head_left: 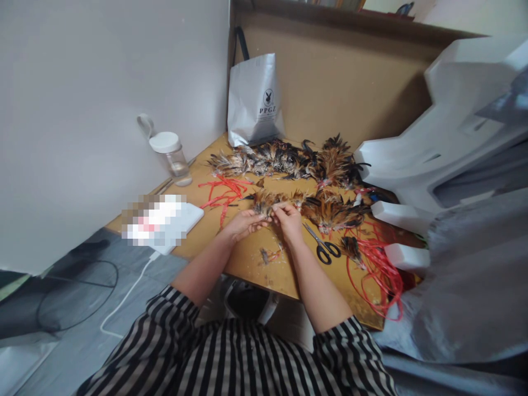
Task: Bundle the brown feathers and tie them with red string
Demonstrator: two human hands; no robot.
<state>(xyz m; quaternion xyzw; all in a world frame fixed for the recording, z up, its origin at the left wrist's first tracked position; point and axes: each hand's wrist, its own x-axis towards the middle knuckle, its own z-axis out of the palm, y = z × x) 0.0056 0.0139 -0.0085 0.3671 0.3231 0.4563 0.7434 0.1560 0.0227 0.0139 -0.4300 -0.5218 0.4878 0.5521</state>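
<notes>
Near the middle of the wooden table (247, 264), my left hand (246, 224) is closed on the base of a brown feather bunch (266, 199). My right hand (287, 218) pinches at the same base from the right, fingertips close to the left ones. The feathers point up and away from me. Just right of my right hand lies a larger feather bunch (334, 212). Black-handled scissors (324, 246) rest below it. A small feather tuft (352, 248) is to their right, and small scraps (270, 256) lie below my hands.
Feather piles (276, 157) line the back before a silver bag (253, 104). Red strips (225, 192) lie left, more red strips (381, 269) right. A lidded jar (171, 157) and white device (192, 219) with a cable are left; white foam pieces (400, 214) stand right.
</notes>
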